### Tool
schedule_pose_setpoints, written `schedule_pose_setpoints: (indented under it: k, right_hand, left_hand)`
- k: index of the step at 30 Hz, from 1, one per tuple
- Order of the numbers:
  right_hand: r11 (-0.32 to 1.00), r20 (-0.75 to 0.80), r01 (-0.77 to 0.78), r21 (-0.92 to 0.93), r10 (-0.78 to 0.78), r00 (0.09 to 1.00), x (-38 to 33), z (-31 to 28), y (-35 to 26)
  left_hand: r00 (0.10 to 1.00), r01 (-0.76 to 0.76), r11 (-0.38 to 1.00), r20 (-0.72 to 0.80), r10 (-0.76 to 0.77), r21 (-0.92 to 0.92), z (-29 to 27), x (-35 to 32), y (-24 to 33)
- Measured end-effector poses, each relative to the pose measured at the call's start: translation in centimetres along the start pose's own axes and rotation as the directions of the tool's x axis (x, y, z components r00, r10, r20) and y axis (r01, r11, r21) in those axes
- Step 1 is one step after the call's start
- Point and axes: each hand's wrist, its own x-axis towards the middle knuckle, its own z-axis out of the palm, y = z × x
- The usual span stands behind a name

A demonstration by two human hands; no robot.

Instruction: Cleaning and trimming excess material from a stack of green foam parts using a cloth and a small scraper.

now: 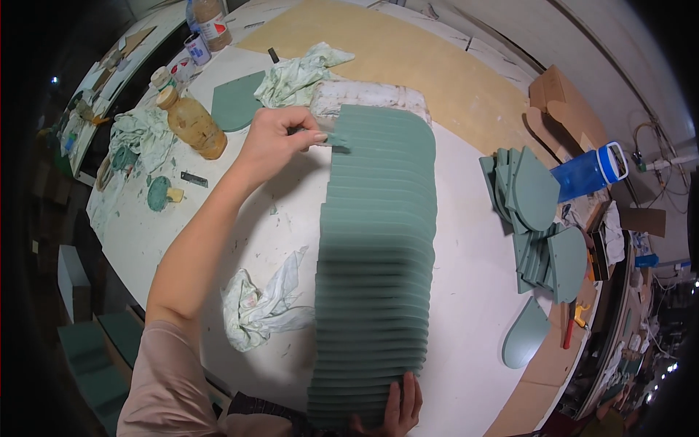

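A long row of overlapping green panels (375, 218) with rounded right corners runs away from me down the middle of the table. At its far left edge, my left hand (280, 138) pinches a small flat scraper (338, 141) smeared with green, its dark edge against the panels. The scraper is partly hidden by my fingers. My right hand (403, 404) lies at the row's near right end, fingers on the side edge and what looks like the thumb further left; its lower part is out of sight. Left of the row lies a crumpled, green-stained white cloth (262, 306).
Loose green panels (535, 189) are piled at the right, beside a blue jug (590, 171). A single panel (526, 333) lies nearer. At the left are a stained bottle (193, 125), a dark blade (194, 179) and rags (145, 138). A white-wrapped block (371, 95) touches the row's far end.
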Motion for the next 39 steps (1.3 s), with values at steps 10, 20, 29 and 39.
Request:
schedule_pose_setpoints:
  k: [10,20,29,39]
  right_hand:
    - [1.0,-0.017,-0.015,-0.001,0.015,1.0,0.9,-0.5,-0.9]
    - [0.999,-0.042,-0.018,0.039,0.019,0.999,1.4,-0.7,-1.3]
    - [1.0,-0.071,0.002,0.012,-0.001,0.997,0.7,0.0,-0.2]
    - [0.997,-0.018,-0.009,0.082,0.01,1.0,2.0,-1.0,-1.4]
  left_hand:
    - [0.997,0.051,0.998,0.068,-0.049,-0.033,-0.5,-2.8,0.0]
    - [0.993,0.033,0.997,0.119,-0.024,-0.068,-0.4,-3.7,0.5]
    - [0.988,0.094,0.996,0.121,-0.094,0.003,-0.8,-5.5,0.4]
    - [0.995,0.097,0.979,0.016,-0.096,-0.181,0.2,-7.4,-1.9]
